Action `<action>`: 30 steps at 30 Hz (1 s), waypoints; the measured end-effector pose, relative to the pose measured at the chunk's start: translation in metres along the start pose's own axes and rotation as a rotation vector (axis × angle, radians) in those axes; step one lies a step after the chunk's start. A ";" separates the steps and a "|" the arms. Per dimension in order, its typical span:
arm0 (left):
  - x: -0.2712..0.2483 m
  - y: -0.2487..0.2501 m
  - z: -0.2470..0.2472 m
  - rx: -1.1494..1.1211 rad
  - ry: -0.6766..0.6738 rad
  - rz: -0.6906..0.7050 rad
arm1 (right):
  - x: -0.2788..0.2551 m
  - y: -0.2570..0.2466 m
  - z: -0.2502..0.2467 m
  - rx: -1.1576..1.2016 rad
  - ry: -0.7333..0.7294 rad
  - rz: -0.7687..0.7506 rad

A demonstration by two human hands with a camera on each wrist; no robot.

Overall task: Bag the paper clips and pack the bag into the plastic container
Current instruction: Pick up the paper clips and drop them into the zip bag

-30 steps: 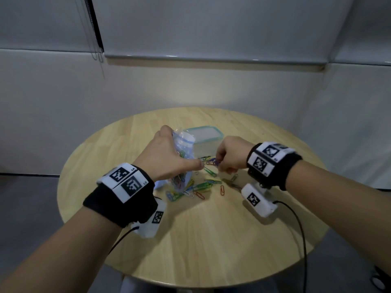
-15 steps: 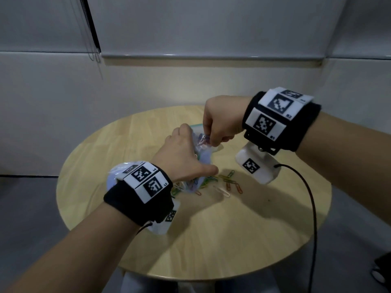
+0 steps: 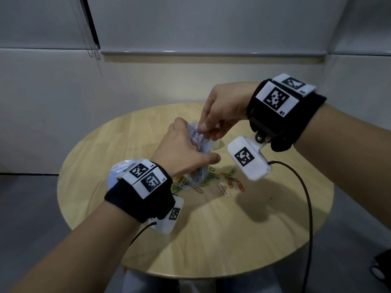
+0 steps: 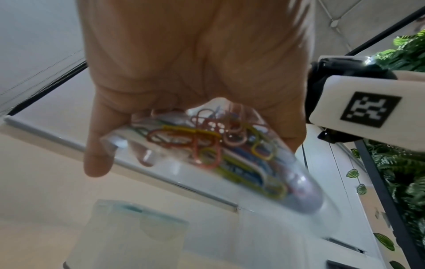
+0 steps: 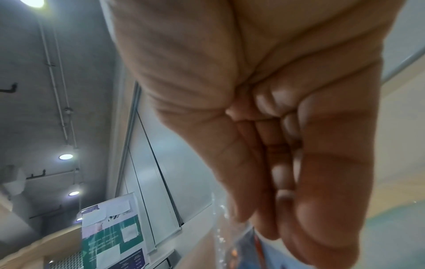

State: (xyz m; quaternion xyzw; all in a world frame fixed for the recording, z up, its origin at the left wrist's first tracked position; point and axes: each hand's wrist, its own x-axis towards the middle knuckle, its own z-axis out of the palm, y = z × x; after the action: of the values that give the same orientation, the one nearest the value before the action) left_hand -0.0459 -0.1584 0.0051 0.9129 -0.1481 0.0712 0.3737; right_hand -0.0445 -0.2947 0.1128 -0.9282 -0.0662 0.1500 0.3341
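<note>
- Left hand (image 3: 186, 153): fingers curled round the clear bag (image 4: 207, 145), holding it above the middle of the tabletop (image 3: 211, 240); coloured clips show through the plastic.
- Right hand (image 3: 224, 111): thumb and fingertips pressed together at the bag's mouth, apparently delivering clips; whether any remain pinched cannot be told.
- Technique: keep the mouth held wide and upright, and release clips only once the fingertips are inside the opening.
- Loose paper clips (image 3: 228, 180): scattered mid-table beneath the bag, so bagging looks unfinished.
- Plastic container (image 4: 128, 236): teal-rimmed, standing just beyond the hands, apart from the bag.
- Setting: round wooden tabletop; pale panelled wall (image 3: 190, 77) behind.
</note>
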 end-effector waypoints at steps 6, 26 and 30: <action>-0.002 0.000 -0.001 -0.043 0.002 0.014 | 0.002 0.002 0.000 -0.088 0.118 -0.085; 0.003 -0.013 -0.019 -0.033 0.002 -0.054 | 0.011 0.036 0.008 -0.049 0.127 -0.015; 0.001 -0.022 -0.028 -0.031 0.022 -0.080 | 0.021 0.083 0.030 -0.433 -0.047 0.280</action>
State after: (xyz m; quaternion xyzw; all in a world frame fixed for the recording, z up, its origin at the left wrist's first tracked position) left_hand -0.0383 -0.1241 0.0114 0.9114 -0.1084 0.0641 0.3919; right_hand -0.0320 -0.3355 0.0331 -0.9745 0.0248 0.1986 0.1018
